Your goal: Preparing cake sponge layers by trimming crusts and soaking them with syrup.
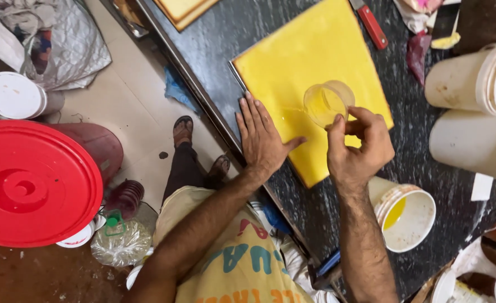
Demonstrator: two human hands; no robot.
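Right hand [357,148]: thumb and fingers pinched on the rim of a small clear plastic cup [327,102], held tilted above the yellow slab [309,73]; the cup holds a little yellow liquid and sits over the slab's near right part. Left hand [262,137]: open and flat, palm down, fingers spread, pressing on the slab's near left edge, gripping nothing. Yellow slab: a flat, smooth rectangular sheet set askew on the dark speckled counter [236,28], with a wet glossy patch between the two hands. White tub [407,219]: open, just beside the right wrist on the counter, yellow liquid pooled inside against its wall. Two large white lidded buckets [472,112]: lying on their sides at the counter's right edge, one just beside the other. Red-handled tool [371,23]: beyond the slab's far corner, blade end cut off by the frame. Second yellow slab [183,8]: partly visible at the top edge. On the floor, left: a large red lid [35,182] over a red bin, a white lidded container [13,94], a clear bottle with a green cap [119,241], a blue cloth [178,90]. The person's sandalled feet [183,130] stand beside the counter edge.
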